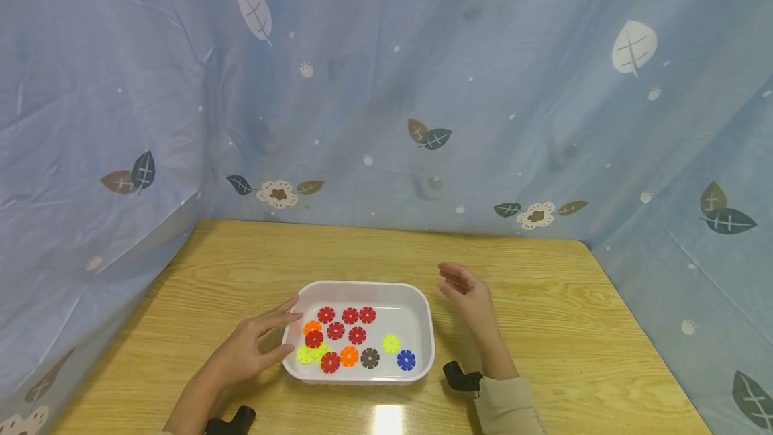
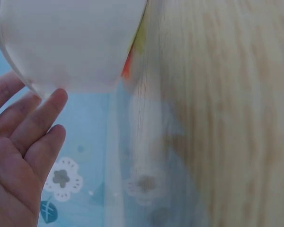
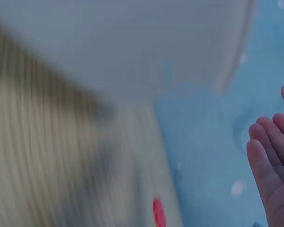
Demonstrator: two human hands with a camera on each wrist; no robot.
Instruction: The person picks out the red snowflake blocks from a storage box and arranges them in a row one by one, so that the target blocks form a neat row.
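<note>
A white tray (image 1: 423,327) holds loose flower-shaped plastic discs: several red discs (image 1: 357,335), orange discs (image 1: 349,356), yellow discs (image 1: 391,344), one brown disc (image 1: 370,358) and one blue disc (image 1: 406,360). At the tray's left end, my left hand (image 1: 244,348) has its fingers spread, fingertips right at the rim. The left wrist view shows the fingers (image 2: 38,118) extended beside the tray's wall (image 2: 71,47). My right hand (image 1: 474,297) hovers to the right of the tray, apart from it, fingers loosely bent and holding nothing. The right wrist view has its fingers (image 3: 277,142) fairly straight.
The tray stands on a light wooden table (image 1: 543,301). Blue patterned cloth (image 1: 362,86) hangs along the back and both sides. Black wrist-camera mounts (image 1: 461,378) sit at each wrist. Low in the right wrist view, a small red piece (image 3: 158,212) shows, blurred.
</note>
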